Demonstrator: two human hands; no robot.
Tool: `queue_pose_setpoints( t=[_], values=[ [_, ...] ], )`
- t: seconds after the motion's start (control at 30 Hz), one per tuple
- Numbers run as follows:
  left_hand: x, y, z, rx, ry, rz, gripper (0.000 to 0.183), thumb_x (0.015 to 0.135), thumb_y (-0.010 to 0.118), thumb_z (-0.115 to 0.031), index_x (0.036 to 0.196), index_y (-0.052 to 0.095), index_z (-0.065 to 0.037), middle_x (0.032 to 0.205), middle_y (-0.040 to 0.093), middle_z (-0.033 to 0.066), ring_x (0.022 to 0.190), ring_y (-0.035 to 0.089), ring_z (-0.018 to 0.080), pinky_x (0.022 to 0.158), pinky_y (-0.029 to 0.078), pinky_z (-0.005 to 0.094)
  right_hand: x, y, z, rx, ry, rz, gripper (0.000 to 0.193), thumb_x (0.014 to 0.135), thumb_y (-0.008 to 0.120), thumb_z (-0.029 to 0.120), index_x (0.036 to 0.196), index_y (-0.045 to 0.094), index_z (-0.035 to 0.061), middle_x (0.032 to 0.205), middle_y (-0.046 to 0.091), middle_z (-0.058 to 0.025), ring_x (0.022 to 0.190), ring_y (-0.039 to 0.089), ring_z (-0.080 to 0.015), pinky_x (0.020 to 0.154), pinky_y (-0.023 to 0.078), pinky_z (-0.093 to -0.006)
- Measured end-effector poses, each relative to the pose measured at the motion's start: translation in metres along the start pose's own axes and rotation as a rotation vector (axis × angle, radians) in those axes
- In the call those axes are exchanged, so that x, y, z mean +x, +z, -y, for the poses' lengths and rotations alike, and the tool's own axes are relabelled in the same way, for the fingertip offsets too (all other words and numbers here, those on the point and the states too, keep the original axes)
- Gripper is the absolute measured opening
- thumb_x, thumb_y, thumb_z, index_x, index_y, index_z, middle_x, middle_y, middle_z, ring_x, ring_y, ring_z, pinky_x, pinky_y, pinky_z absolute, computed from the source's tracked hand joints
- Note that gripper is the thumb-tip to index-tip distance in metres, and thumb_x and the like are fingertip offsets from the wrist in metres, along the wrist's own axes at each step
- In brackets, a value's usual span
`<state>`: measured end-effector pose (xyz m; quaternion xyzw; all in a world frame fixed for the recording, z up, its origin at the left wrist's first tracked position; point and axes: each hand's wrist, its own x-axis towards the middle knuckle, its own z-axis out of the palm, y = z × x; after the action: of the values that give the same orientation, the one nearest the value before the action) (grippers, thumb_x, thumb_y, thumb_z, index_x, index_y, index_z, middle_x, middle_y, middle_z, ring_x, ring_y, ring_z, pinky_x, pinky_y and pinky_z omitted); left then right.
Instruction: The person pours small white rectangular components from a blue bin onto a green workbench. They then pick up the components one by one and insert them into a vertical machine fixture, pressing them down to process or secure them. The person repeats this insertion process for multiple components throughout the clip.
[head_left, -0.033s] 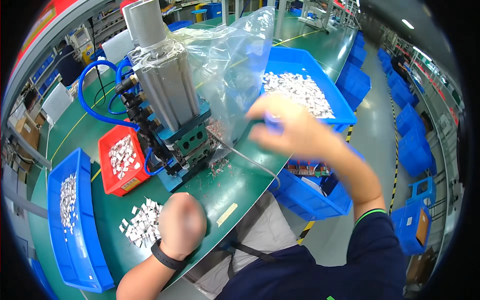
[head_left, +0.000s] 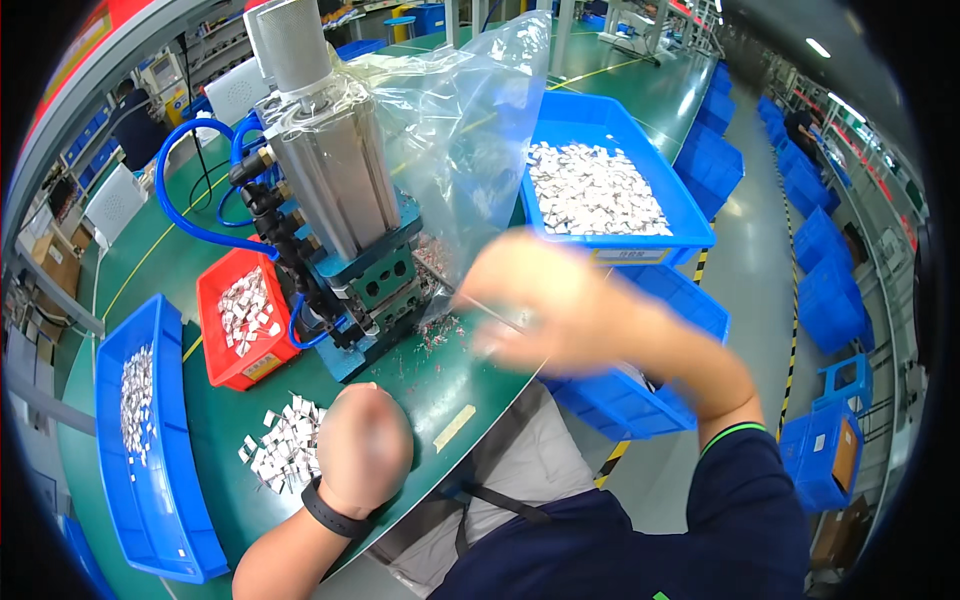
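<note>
My left hand (head_left: 366, 446), a black band on its wrist, is over the green table beside a pile of small white parts with short leads (head_left: 284, 444). Its fingers are too smeared to read, so I cannot see what they hold. Motion blurs my right hand (head_left: 540, 300) at the table's right edge. A gap shows between its thumb and fingers, with no part visible in it. Just beyond my left hand stands a pneumatic press (head_left: 345, 190) with a metal cylinder, blue hoses and a dark green lower block. Reddish scraps (head_left: 436, 332) lie at its foot.
A blue bin (head_left: 612, 243) at the far right holds many white parts. White parts also fill a red bin (head_left: 238, 375) and lie in a long blue tray (head_left: 165, 505) at the left. A clear plastic bag (head_left: 470, 130) hangs by the press. Stacked blue crates (head_left: 625, 405) stand right of the table.
My right hand has moved left and nearer to me, away from the blue bin and over the table's edge. My left hand has hardly moved.
</note>
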<state>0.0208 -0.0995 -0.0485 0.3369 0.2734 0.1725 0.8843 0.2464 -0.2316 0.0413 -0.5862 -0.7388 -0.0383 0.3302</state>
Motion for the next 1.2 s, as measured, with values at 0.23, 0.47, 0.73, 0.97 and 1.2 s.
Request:
queue_pose_setpoints(
  t=[0.23, 0.47, 0.73, 0.97, 1.2],
  values=[
    [0.009, -0.002, 0.002, -0.098, -0.115, -0.036, 0.021, 0.094, 0.051, -0.026, 0.085, 0.057, -0.008, 0.074, 0.058, 0.001, 0.068, 0.056, 0.012, 0.063, 0.047, 0.0261, 0.001, 0.107, 0.063, -0.052, -0.435, -0.164, 0.03, 0.069, 0.062, 0.013, 0.097, 0.063, 0.0039, 0.096, 0.06, -0.0095, 0.093, 0.059, -0.0219, 0.077, 0.047, -0.0346],
    [0.004, -0.003, 0.0, -0.317, -0.135, 0.127, 0.025, 0.097, 0.042, -0.028, 0.093, 0.055, -0.007, 0.084, 0.061, 0.0027, 0.079, 0.06, 0.0156, 0.076, 0.049, 0.0306, 0.006, 0.111, 0.045, -0.144, -0.408, -0.084, 0.026, 0.066, 0.063, 0.012, 0.091, 0.066, 0.0037, 0.092, 0.061, -0.007, 0.087, 0.06, -0.0206, 0.078, 0.045, -0.0351],
    [0.005, -0.006, 0.006, -0.375, -0.226, 0.187, 0.033, 0.099, 0.035, -0.032, 0.111, 0.054, -0.007, 0.103, 0.062, 0.0073, 0.094, 0.063, 0.0208, 0.086, 0.051, 0.0371, 0.016, 0.111, 0.042, 0.034, -0.304, -0.083, 0.025, 0.067, 0.068, 0.011, 0.092, 0.068, 0.0064, 0.087, 0.06, -0.004, 0.081, 0.058, -0.0205, 0.075, 0.042, -0.0358],
    [0.002, 0.014, 0.0, -0.308, -0.262, -0.024, 0.028, 0.098, 0.041, -0.029, 0.105, 0.057, -0.007, 0.093, 0.061, 0.0054, 0.084, 0.06, 0.0198, 0.073, 0.049, 0.033, 0.012, 0.109, 0.033, 0.347, -0.075, -0.068, 0.012, 0.08, 0.067, 0.011, 0.09, 0.068, 0.0041, 0.086, 0.062, -0.0075, 0.079, 0.058, -0.0248, 0.074, 0.044, -0.0368],
    [0.008, 0.0, -0.001, -0.204, -0.209, 0.15, 0.025, 0.096, 0.047, -0.028, 0.094, 0.056, -0.005, 0.079, 0.057, 0.005, 0.068, 0.054, 0.0185, 0.053, 0.039, 0.0273, 0.009, 0.1, 0.017, 0.803, 0.385, -0.104, 0.016, 0.088, 0.066, 0.011, 0.096, 0.071, -0.0013, 0.086, 0.065, -0.0086, 0.08, 0.061, -0.0151, 0.068, 0.048, -0.0268]
  ],
)
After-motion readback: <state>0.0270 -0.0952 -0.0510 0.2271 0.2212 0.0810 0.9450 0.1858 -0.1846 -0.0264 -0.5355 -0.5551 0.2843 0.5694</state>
